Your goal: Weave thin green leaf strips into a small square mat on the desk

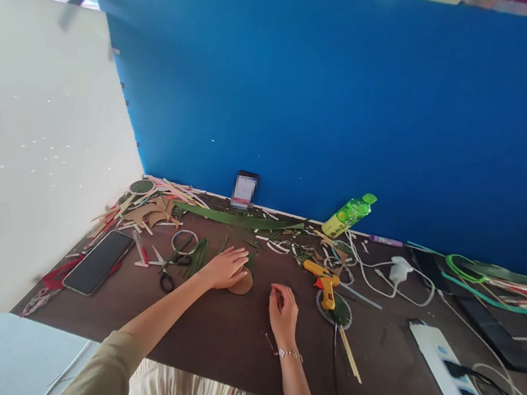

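Note:
My left hand [226, 267] lies flat, fingers stretched out, on a round brown cardboard piece [244, 283] with green leaf strips on the dark brown table [230, 333]. My right hand [282, 310] hovers just to the right, fingers curled in a pinch; what it holds, if anything, is too small to make out. A yellow glue gun [325, 282] lies to the right of that hand, beside a small round leaf-covered fan [338, 310] on a stick.
A black phone [98, 261] lies at the left, scissors [169, 269] near the left hand. Paper and leaf scraps litter the back left. A second phone [244, 189] and a green bottle [349, 215] lean at the blue wall. A white power strip [454, 384] and cables fill the right.

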A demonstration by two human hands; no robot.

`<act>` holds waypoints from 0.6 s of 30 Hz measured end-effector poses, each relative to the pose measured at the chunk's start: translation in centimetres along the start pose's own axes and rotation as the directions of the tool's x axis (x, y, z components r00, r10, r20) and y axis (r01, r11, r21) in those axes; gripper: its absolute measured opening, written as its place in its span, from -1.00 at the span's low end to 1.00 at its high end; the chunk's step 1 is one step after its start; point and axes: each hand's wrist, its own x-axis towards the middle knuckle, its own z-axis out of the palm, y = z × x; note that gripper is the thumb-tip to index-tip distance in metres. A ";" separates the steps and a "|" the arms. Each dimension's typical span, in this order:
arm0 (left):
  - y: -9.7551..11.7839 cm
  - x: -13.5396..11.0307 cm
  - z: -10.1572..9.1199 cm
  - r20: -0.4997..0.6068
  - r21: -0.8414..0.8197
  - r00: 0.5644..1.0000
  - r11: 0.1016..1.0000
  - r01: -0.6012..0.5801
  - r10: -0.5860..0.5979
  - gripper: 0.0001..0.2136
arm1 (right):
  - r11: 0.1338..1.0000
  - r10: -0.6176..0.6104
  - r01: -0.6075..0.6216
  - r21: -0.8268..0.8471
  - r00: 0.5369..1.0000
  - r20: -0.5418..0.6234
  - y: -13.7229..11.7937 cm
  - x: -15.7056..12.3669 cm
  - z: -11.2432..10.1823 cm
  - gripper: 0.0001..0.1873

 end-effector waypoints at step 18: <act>-1.1 -0.4 1.9 0.061 0.036 0.997 0.998 -0.044 0.042 -0.60 | 0.998 -0.054 0.055 -0.010 0.996 0.065 0.6 -0.1 0.6 -0.80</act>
